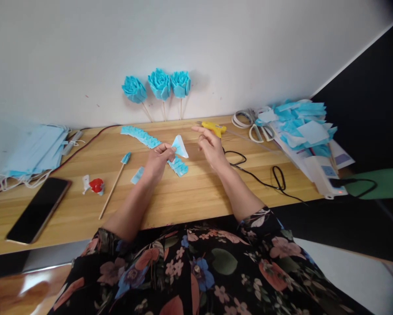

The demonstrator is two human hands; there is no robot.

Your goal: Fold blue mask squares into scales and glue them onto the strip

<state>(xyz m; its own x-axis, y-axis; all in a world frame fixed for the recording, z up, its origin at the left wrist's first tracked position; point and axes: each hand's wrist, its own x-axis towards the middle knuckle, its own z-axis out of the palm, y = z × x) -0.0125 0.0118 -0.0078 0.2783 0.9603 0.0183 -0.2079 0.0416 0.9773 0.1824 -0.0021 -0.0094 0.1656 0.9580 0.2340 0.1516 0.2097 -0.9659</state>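
Observation:
My left hand (162, 158) pinches a folded blue-and-white fabric petal (180, 147) between thumb and fingers over the middle of the table. To its right, my right hand (211, 146) is raised with the index finger stretched out and the others bent; nothing shows in it. Just behind that hand lies a yellow glue gun (214, 128). A row of overlapping blue petals (140, 136) runs behind and under my left hand, with its near end in front. A small flat blue piece (137, 175) lies beside my left wrist. Farther left rests a wooden stick (113, 189) with a blue bud (126, 158) on its tip.
Three blue fabric flowers (159, 84) on sticks lean against the wall. Face masks (35, 148), a phone (39, 210) and a red-wrapped item (96, 185) lie left. Tape rolls (243, 118), scissors (261, 133), blue scraps (301, 124), a power strip (326, 177) and black cord (278, 186) occupy the right.

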